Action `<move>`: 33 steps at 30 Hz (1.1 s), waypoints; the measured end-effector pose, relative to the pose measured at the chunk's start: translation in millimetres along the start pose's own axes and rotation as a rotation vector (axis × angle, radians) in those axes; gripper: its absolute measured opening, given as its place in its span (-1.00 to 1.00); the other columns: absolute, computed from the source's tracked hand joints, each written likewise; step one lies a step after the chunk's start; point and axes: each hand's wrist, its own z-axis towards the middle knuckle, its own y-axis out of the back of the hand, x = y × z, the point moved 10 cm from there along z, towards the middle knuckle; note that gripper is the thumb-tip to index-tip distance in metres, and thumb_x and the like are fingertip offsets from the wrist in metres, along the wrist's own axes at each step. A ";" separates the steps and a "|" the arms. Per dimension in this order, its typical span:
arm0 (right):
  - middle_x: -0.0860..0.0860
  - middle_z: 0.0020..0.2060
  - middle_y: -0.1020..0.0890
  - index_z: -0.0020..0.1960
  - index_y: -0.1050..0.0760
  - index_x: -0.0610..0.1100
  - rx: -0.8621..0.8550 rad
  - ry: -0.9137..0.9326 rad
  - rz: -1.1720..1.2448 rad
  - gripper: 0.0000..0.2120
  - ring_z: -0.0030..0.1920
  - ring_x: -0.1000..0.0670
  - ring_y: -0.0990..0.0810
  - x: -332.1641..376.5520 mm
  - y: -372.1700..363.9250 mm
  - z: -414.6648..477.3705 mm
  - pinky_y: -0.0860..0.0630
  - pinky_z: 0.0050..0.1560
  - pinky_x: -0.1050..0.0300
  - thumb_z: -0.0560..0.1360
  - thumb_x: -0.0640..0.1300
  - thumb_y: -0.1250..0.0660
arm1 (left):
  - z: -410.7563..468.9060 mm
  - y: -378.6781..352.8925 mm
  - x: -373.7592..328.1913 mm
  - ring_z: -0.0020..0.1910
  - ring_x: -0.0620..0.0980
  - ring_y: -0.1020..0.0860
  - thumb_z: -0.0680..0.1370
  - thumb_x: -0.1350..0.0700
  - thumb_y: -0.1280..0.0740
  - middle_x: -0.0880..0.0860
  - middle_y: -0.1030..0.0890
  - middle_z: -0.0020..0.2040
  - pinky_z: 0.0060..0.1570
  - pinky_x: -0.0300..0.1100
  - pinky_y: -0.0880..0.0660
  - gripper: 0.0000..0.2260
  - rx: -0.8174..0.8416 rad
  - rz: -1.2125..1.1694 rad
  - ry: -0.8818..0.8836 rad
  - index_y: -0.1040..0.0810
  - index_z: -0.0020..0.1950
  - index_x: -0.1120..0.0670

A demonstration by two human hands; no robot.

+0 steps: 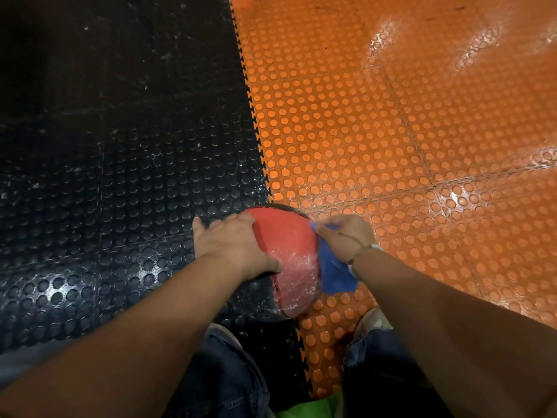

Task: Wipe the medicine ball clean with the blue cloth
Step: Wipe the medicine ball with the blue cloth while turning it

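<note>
A red and black medicine ball (286, 251) sits on the floor where the black and orange mats meet, just in front of my feet. Its near red face carries a whitish smear. My left hand (232, 245) lies spread flat over the ball's left side, fingers straight. My right hand (346, 236) grips the blue cloth (334, 273) and holds it against the ball's right side. Part of the cloth hangs down below my wrist. The ball's far and right sides are hidden.
Black studded floor mat (120, 176) covers the left, orange studded mat (391, 131) the right, joined by a toothed seam. My legs in dark jeans (223, 372) and shoes (373, 321) stand close behind the ball. A green object (310, 408) shows at the bottom edge.
</note>
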 end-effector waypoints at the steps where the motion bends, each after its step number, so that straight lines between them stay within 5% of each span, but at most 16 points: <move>1: -0.07 0.06 -0.64 0.05 -0.63 -0.13 0.014 -0.073 -0.032 -0.78 -0.09 0.00 -0.52 -13.8 0.1 0.2 -0.42 -0.03 0.22 0.50 -0.04 -0.34 | -1.4 0.0 -2.2 0.46 0.01 -0.24 0.24 -0.43 -0.39 -0.07 -0.26 0.48 0.44 0.18 0.19 -0.05 -0.005 0.030 -0.026 -0.13 0.51 -0.10; 3: -0.06 0.07 -0.64 0.05 -0.63 -0.12 0.015 -0.053 -0.028 -0.78 -0.03 -0.03 -0.55 -11.9 -5.7 -0.4 -0.43 -0.01 0.21 0.50 -0.03 -0.33 | -3.6 -4.7 -9.1 0.49 -0.04 -0.16 0.23 -0.42 -0.41 -0.11 -0.15 0.53 0.43 0.16 0.25 -0.01 0.012 0.038 -0.111 -0.05 0.53 -0.15; 7: 0.02 0.01 -0.63 0.05 -0.63 -0.06 0.033 0.263 -0.062 -0.80 -0.02 0.05 -0.54 51.1 -25.4 -16.0 -0.43 0.13 0.20 0.51 -0.02 -0.32 | 0.2 -5.1 -2.4 0.49 -0.10 -0.17 0.21 -0.42 -0.43 -0.15 -0.13 0.53 0.45 0.14 0.22 0.00 0.016 0.012 -0.110 -0.07 0.53 -0.16; 13: -0.07 -0.03 -0.66 0.07 -0.61 -0.10 0.011 0.012 -0.291 -0.76 -0.08 -0.04 -0.56 3.7 -8.0 0.3 -0.38 -0.11 0.26 0.56 -0.02 -0.23 | -6.3 -8.4 -12.0 0.50 -0.09 -0.14 0.22 -0.39 -0.45 -0.15 -0.11 0.54 0.46 0.08 0.22 -0.01 0.001 -0.010 -0.156 -0.08 0.53 -0.16; 18: 0.00 -0.04 -0.65 0.07 -0.62 -0.02 -0.010 0.279 -0.282 -0.77 -0.08 0.00 -0.56 51.5 -22.2 -12.6 -0.45 -0.01 0.23 0.55 0.02 -0.23 | -5.6 -6.8 -9.3 0.49 -0.10 -0.16 0.24 -0.38 -0.45 -0.14 -0.14 0.53 0.47 0.04 0.20 -0.02 -0.011 0.006 -0.144 -0.09 0.53 -0.13; 23: -0.11 0.02 -0.65 0.03 -0.63 -0.16 0.062 0.023 -0.326 -0.72 0.01 -0.12 -0.58 2.2 -14.3 -0.7 -0.50 0.05 0.11 0.56 -0.01 -0.22 | -14.3 -11.7 -6.3 0.51 -0.12 -0.11 0.25 -0.37 -0.45 -0.14 -0.10 0.54 0.46 0.04 0.23 -0.02 0.008 0.023 -0.171 -0.06 0.53 -0.14; 28: 0.09 -0.06 -0.59 0.07 -0.61 -0.01 0.046 0.270 -0.217 -0.78 -0.03 0.04 -0.52 56.0 -31.4 -17.0 -0.45 0.11 0.17 0.54 0.03 -0.25 | -16.8 -11.6 -7.4 0.49 -0.09 -0.15 0.26 -0.36 -0.46 -0.12 -0.15 0.52 0.48 0.03 0.16 -0.03 -0.011 0.013 -0.164 -0.08 0.53 -0.10; 33: -0.04 -0.25 -0.59 -0.12 -0.62 -0.16 0.022 -0.039 -0.215 -0.75 -0.17 -0.05 -0.53 -2.9 -12.2 -4.1 -0.42 -0.20 0.27 0.55 -0.07 -0.22 | -25.9 -17.9 -11.4 0.50 -0.06 -0.13 0.26 -0.30 -0.49 -0.10 -0.08 0.55 0.49 -0.02 0.08 -0.01 0.002 -0.009 -0.176 -0.06 0.54 -0.08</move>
